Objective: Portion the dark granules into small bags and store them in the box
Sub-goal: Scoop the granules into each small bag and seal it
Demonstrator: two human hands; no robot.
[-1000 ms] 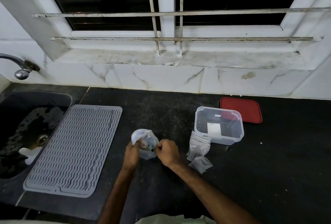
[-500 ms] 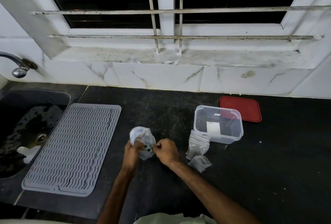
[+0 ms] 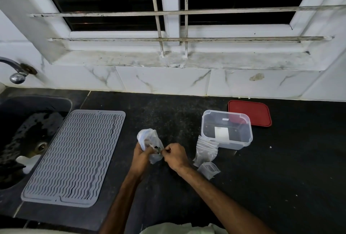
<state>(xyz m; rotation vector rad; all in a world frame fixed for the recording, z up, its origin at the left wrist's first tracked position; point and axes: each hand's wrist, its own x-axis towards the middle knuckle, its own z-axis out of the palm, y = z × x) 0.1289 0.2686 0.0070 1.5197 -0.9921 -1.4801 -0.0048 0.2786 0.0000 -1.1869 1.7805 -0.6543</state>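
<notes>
— Movement since the previous frame?
— Negligible. Both hands remain on the bag (image 3: 148, 138) at lower centre, and its crumpled top sits marginally higher.
— Condition of the bag?
— Thin, clear, crinkled plastic, bunched at the top. Something dark shows through near the grip, but single granules cannot be made out.
— Hands?
— The left hand (image 3: 141, 156) curls round the bag from the left. The right hand (image 3: 175, 156) pinches its right edge between thumb and fingertips.
— Remaining items?
— The box (image 3: 230, 145) is clear and uncovered, right of centre on the counter (image 3: 280, 159), with a white label showing through. The red lid (image 3: 250, 113) lies flat behind it. The small bags (image 3: 206, 149) are stacked against the box's lower left corner, with a loose bag (image 3: 208, 169) just below them. The mat (image 3: 74, 157) lies at left, the sink (image 3: 28, 102) beyond it.
</notes>
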